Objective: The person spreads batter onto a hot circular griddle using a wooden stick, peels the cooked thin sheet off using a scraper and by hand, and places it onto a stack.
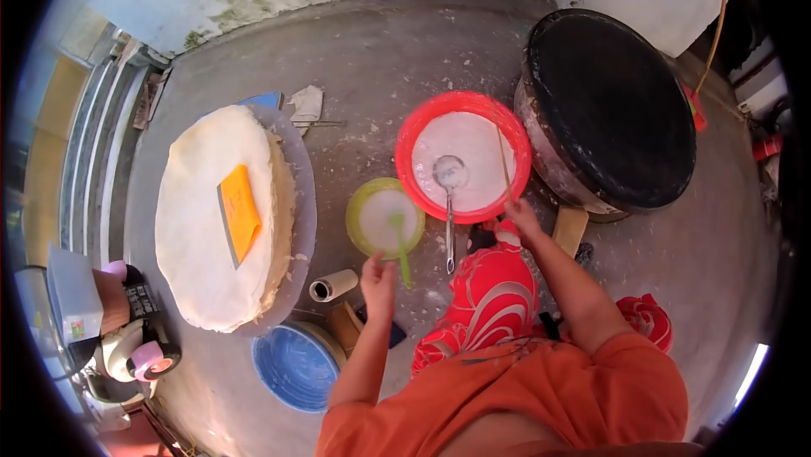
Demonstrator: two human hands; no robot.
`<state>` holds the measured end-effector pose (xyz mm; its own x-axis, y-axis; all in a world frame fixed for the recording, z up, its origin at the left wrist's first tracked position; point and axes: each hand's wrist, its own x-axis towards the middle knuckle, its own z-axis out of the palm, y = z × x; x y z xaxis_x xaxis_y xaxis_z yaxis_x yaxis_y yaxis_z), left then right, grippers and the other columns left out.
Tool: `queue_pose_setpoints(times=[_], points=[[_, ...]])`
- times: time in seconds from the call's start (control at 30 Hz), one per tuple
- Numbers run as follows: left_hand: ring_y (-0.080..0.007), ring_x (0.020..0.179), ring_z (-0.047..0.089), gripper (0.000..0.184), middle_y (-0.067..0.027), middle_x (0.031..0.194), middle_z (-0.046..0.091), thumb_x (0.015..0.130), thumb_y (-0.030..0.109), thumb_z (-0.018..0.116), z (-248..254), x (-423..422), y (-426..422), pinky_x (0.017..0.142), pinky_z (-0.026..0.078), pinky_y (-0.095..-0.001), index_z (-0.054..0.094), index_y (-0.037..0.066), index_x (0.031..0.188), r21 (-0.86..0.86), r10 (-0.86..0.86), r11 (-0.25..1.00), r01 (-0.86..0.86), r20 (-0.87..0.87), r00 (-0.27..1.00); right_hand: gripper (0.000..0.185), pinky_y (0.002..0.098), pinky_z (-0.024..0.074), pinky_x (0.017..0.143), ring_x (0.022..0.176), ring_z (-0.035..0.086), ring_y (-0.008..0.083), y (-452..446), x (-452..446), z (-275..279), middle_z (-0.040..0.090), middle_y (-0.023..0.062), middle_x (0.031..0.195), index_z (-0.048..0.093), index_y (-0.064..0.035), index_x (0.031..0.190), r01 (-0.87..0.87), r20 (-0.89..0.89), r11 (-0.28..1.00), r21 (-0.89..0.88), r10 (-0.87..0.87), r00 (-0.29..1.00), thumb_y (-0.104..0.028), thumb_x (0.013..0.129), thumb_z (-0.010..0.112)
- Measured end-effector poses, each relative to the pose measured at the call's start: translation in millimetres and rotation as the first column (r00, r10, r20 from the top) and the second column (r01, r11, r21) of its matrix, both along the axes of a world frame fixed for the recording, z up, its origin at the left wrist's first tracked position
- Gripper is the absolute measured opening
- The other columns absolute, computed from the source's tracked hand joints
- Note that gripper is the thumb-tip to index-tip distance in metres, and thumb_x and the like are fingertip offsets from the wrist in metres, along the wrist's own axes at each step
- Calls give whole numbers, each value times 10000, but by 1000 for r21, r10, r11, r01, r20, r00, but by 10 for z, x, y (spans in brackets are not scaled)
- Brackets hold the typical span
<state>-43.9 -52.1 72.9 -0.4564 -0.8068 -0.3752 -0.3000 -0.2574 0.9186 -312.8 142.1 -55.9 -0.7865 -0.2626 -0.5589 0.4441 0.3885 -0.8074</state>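
Note:
My right hand [524, 219] is closed around the lower end of a thin wooden stick [504, 157], which leans across the near right rim of a red basin [404, 153]. White batter-like liquid [473, 153] fills much of the basin. A metal ladle [449, 212] rests in it, its handle hanging over the front rim. My left hand [378, 284] is raised just below a yellow-green bowl [353, 222], fingers loosely bent and apart, with nothing visible in them. That bowl also holds white liquid, and a green plastic ladle [400, 242] leans out of it.
A large round black griddle [608, 106] stands at right. On the left, a tall stack of pale flat sheets [203, 237] carries an orange-handled scraper [241, 214]. A blue basin [291, 368], a cylindrical container [334, 285] and a wooden block [570, 229] are on the floor.

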Motion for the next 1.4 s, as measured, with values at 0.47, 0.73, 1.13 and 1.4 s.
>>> queue_pose_setpoints(times=[0.47,0.73,1.13,1.4], points=[[-399,912,562,359,-197,1049,527,803,171,535,-1539,-252,64,735,474,-428,486,21,1126,-266,-9,897,352,786,618,155,365,477,575,653,603,256,-583,249,2456,595,94,709,656,-100,813,-418,-357,305,856,933,-51,-150,669,628],[-434,769,563,315,-254,772,579,877,250,444,-770,92,407,649,429,-461,585,-27,828,-214,51,977,10,279,959,144,403,476,562,632,601,289,-1143,198,1678,603,122,720,664,-109,775,-490,-278,192,851,954,-110,-108,654,586],[-375,639,583,294,-245,691,577,867,218,463,-1808,95,-96,589,443,-402,605,-32,806,-256,198,965,-57,567,799,203,393,479,591,684,613,273,-1081,184,1580,608,140,716,662,-144,872,-522,-291,227,822,956,-43,-115,731,519],[-387,734,588,225,-233,783,598,873,180,458,-1232,82,547,631,456,-420,604,10,877,-274,8,958,90,339,941,280,340,460,511,503,582,217,-1232,162,1398,599,122,609,650,-140,1003,-794,17,389,466,894,448,-112,799,460]])
